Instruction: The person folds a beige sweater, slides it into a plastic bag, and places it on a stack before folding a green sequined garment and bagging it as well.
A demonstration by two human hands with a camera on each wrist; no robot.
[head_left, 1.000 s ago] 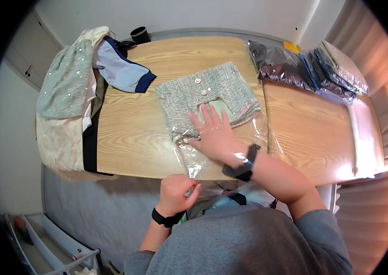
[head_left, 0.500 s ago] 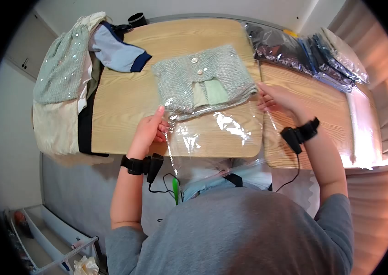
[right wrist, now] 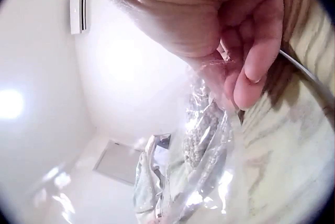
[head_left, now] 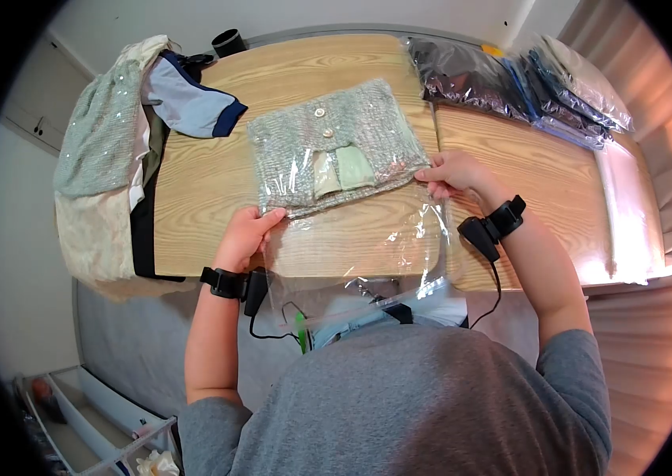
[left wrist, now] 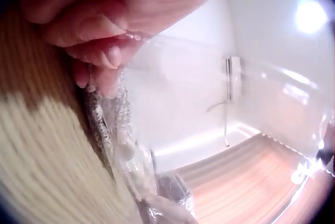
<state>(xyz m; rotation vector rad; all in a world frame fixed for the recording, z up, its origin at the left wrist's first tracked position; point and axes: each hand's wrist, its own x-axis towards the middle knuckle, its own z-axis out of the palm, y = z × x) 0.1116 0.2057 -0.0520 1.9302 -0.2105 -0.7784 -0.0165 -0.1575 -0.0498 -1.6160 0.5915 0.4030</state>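
A folded grey-green knitted cardigan point(head_left: 387, 131) with round, pale buttons lies on the table inside a clear plastic bag point(head_left: 352, 246). The bag's loose end hangs over the table's front edge toward the person. My left hand point(head_left: 242, 238) pinches the bag at the cardigan's near left corner, thumb on top. At the near right corner my right hand point(head_left: 459, 173) pinches it the same way. In the right wrist view, film and knit fabric point(right wrist: 204, 130) run from between the thumb and fingers. The left wrist view has the fingers point(left wrist: 99, 25) curled at the bag's edge.
Unfolded clothes point(head_left: 106, 151) are heaped along the left edge of the wooden table point(head_left: 193, 230). Bagged garments point(head_left: 470, 79) lie at the back right, with a stack of clear bags point(head_left: 625, 214) in front. A black cup-like container point(head_left: 229, 42) stands behind the table.
My right hand left the cardigan's middle and went to its near right corner. My left hand rose from the table's front edge to the left corner. Both now pinch the bag.
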